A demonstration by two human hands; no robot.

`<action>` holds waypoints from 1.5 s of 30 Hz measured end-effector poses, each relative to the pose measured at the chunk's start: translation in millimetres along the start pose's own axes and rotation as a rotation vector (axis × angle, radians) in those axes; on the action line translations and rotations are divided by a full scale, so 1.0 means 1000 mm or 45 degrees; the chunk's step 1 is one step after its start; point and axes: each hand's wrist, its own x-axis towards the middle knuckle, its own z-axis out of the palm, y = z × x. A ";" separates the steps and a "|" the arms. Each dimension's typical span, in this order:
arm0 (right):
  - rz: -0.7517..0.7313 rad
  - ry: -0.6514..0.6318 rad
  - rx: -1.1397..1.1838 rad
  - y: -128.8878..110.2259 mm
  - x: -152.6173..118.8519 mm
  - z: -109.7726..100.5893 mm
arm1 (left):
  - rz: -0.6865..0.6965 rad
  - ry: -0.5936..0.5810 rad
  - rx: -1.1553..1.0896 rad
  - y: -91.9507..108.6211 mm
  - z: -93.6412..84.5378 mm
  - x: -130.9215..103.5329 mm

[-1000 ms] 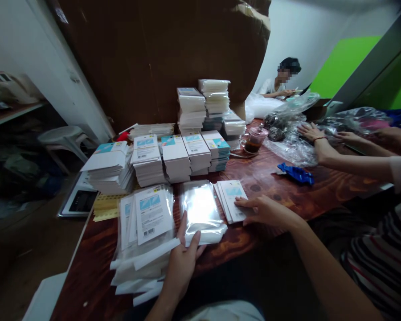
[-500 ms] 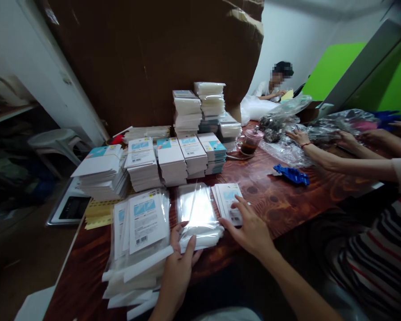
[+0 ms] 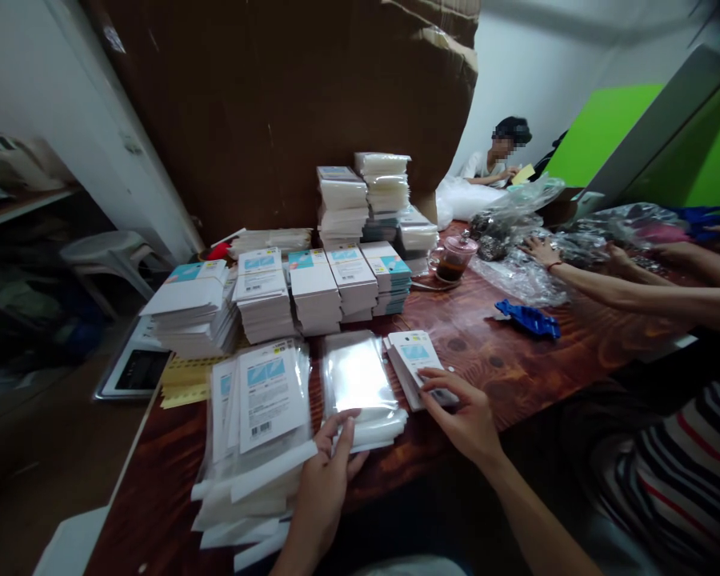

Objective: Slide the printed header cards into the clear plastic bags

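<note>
A stack of clear plastic bags (image 3: 360, 372) lies at the table's front. My left hand (image 3: 330, 460) is at its lower left, thumb and index finger closed on the top bag's flap end. To the right is a small pile of white printed cards (image 3: 417, 352). My right hand (image 3: 465, 412) is over the pile's lower right, thumb and fingers closed at the top card's edge; the fingertips partly cover it. Left of the bags, a heap of bagged cards (image 3: 270, 392) with loose white flaps lies beside my left hand.
Behind stand banded card stacks (image 3: 315, 292) and taller bag stacks (image 3: 384, 188). A lidded glass cup of dark drink (image 3: 450, 260) and a blue object (image 3: 528, 318) are to the right. A co-worker's hands (image 3: 543, 252) reach over plastic-wrapped items; another person (image 3: 504, 152) sits behind.
My right hand has gone from spread fingers over the card pile to a closer grip at the top card's edge. My left hand stays at the bag. The view has shifted slightly.
</note>
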 end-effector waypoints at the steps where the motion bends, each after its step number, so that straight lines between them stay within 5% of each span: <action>1: 0.005 0.022 0.056 -0.003 -0.002 -0.005 | -0.012 0.019 -0.020 -0.001 -0.001 0.000; 4: -0.060 -0.077 0.265 -0.018 -0.012 -0.023 | -0.020 0.052 -0.049 -0.003 -0.003 0.001; 8: -0.163 -0.726 0.590 -0.037 -0.026 -0.046 | -0.017 -0.001 0.075 -0.006 -0.007 0.002; 11: -0.086 -0.934 0.544 -0.041 -0.027 -0.050 | 0.015 -0.081 0.123 -0.006 -0.007 0.003; 19: -0.084 -0.660 0.281 -0.052 -0.033 -0.029 | -0.022 -0.074 0.056 -0.009 -0.004 0.003; 27: -0.163 -0.268 0.064 -0.076 -0.038 0.043 | 0.225 -0.057 0.342 -0.016 -0.016 0.010; 35: -0.325 -0.610 0.078 -0.036 -0.010 0.021 | 0.076 -0.122 -0.002 -0.009 -0.008 0.004; 41: -0.368 -0.448 0.114 -0.024 0.013 0.043 | -0.004 -0.177 0.163 -0.001 -0.004 -0.002; 45: -0.604 -0.459 -0.120 -0.031 0.015 0.050 | 0.055 -0.095 0.250 -0.001 -0.007 -0.003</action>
